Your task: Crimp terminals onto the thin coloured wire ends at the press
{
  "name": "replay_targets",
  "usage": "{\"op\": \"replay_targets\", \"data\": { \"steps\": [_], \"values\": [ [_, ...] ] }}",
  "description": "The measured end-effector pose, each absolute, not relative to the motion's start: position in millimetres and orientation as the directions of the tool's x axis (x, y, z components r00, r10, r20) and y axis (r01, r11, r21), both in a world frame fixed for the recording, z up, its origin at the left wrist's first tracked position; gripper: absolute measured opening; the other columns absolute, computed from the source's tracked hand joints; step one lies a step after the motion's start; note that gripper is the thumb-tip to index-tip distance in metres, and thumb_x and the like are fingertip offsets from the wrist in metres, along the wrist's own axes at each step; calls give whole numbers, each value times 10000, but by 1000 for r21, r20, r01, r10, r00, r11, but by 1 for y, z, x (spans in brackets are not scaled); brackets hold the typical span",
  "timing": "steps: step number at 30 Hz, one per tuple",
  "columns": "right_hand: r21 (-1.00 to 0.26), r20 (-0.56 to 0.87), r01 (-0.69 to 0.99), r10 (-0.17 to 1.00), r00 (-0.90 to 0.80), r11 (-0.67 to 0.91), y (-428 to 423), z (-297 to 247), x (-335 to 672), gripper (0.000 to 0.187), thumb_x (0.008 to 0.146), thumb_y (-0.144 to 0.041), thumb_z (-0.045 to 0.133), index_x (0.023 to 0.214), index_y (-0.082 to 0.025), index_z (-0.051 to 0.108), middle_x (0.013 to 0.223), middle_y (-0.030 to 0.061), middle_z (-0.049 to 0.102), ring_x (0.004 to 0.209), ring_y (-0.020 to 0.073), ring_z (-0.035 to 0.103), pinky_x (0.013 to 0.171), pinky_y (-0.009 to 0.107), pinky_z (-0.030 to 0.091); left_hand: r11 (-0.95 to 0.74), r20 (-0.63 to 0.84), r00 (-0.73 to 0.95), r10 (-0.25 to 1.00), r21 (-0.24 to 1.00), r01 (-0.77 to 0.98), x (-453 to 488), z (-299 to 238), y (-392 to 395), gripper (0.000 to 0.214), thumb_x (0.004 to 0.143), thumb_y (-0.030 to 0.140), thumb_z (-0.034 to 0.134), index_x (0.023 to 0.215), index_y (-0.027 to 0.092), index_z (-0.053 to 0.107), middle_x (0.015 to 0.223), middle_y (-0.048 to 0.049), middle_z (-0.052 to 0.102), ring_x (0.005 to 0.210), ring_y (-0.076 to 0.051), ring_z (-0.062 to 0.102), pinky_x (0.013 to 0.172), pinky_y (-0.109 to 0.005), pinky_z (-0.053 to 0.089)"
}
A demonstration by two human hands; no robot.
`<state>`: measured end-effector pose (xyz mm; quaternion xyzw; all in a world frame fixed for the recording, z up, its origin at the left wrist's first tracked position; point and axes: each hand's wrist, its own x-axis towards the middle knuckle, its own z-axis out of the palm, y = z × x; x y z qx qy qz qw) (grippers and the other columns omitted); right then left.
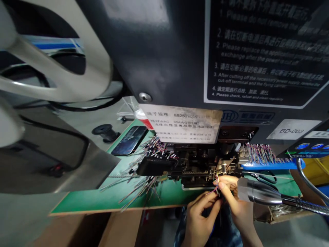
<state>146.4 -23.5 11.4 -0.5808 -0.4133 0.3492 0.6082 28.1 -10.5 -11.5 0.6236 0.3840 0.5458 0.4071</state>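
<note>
My left hand (202, 214) and my right hand (235, 197) meet in front of the crimping machine's lower part (195, 173). Between the thumb and fingers of my right hand is a small bunch of thin coloured wires (217, 179), their upper ends pointing at the machine's tooling. The fingers of my left hand are pinched on the lower part of the same wires, just below and left. A gooseneck lamp (264, 193) lights this spot and covers part of my right hand. The exact wire tips are too small to make out.
The machine's dark housing (159, 51) fills the top. Wire bundles (156, 147) and a phone (130, 140) lie on the green table (84, 200). Right are a blue tray (272, 166) of wires, scissors (264, 177) and a cardboard box (264, 214). A black spool (104, 132) stands beyond.
</note>
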Motion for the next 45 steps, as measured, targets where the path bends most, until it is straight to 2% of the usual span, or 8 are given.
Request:
{"op": "replay_targets", "data": {
  "steps": [7, 11, 13, 15, 19, 23, 29, 45],
  "values": [
    [-993, 117, 57, 913, 391, 102, -24, 11, 146, 192, 984, -405, 710, 999, -273, 847, 954, 52, 825, 898, 250, 776, 857, 354, 619, -419, 415, 89, 905, 907, 34, 30, -11, -10, 275, 850, 57, 706, 970, 228, 885, 700, -17, 787, 550, -146, 759, 575, -144, 630],
    [-963, 258, 173, 891, 372, 207, -25, 13, 149, 157, 983, -268, 680, 991, -282, 836, 916, 31, 789, 851, 222, 746, 836, 333, 599, -411, 404, 132, 905, 911, 30, 23, -2, -9, 283, 837, 55, 706, 944, 240, 893, 742, -29, 812, 586, -149, 773, 593, -138, 628],
    [-931, 348, 240, 870, 349, 276, -26, 14, 152, 131, 950, -219, 704, 936, -273, 822, 922, 25, 742, 828, 202, 709, 808, 311, 578, -355, 349, 205, 914, 935, -10, 16, 4, -9, 271, 825, 56, 720, 913, 244, 894, 756, -33, 819, 612, -156, 785, 589, -133, 623],
    [-923, 367, 242, 875, 316, 300, -28, 15, 155, 105, 936, -208, 722, 882, -258, 798, 983, 31, 728, 836, 191, 691, 786, 293, 562, -241, 255, 294, 921, 967, -85, 9, 7, -8, 234, 813, 64, 746, 880, 235, 891, 744, -34, 810, 606, -164, 789, 575, -140, 622],
    [-968, 252, 82, 927, 278, 238, -31, 16, 157, 90, 968, -266, 736, 884, -254, 767, 914, 17, 766, 803, 184, 724, 753, 271, 586, 23, 82, 412, 908, 970, -244, 3, 3, -10, 114, 823, 130, 805, 869, 202, 880, 766, -38, 793, 583, -180, 794, 586, -184, 644],
    [-973, 232, 71, 903, 361, 221, -30, 13, 153, 51, 943, -305, 783, 923, -269, 812, 912, 15, 785, 831, 200, 766, 782, 286, 618, 114, 10, 406, 914, 953, -281, 9, -5, -11, 73, 843, 207, 833, 897, 179, 875, 809, -52, 803, 627, -191, 805, 623, -197, 655],
    [-996, 78, -1, 915, 395, 85, -27, 8, 149, 189, 962, -442, 751, 1008, -285, 844, 964, 41, 827, 915, 242, 791, 869, 343, 634, 19, 45, 292, 955, 977, -213, 18, -15, -12, 123, 868, 226, 792, 948, 167, 865, 833, -77, 832, 722, -212, 823, 677, -193, 659],
    [-997, 78, 13, 924, 375, 79, -24, 7, 146, 181, 960, -417, 733, 1004, -275, 837, 926, 44, 829, 876, 249, 801, 845, 358, 656, -161, 172, 219, 960, 985, -65, 17, -11, -11, 146, 873, 203, 729, 911, 173, 866, 759, -56, 798, 643, -187, 794, 612, -172, 642]
  ]
}}
